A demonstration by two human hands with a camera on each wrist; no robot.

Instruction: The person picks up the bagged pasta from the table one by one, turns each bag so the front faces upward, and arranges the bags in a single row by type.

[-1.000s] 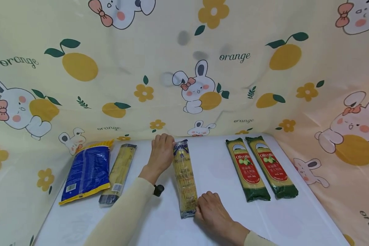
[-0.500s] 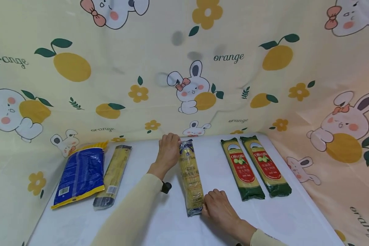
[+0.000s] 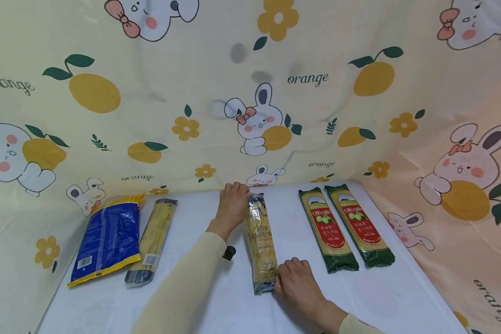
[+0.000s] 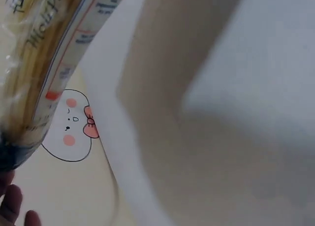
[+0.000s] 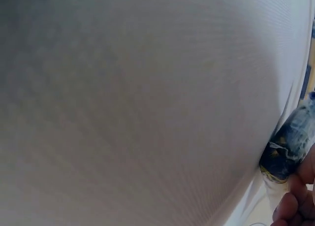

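Pasta packet: over the white table, lengthwise between both hands.
Left hand: curled fingers pinch its far end, from the left side.
Right hand: curled fingers pinch its near end, at the right corner.

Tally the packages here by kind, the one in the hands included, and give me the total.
Blue bag with yellow edges: 1
Clear packets with dark ends, one of them held: 2
Green-ended packets with red labels: 2
Total: 5
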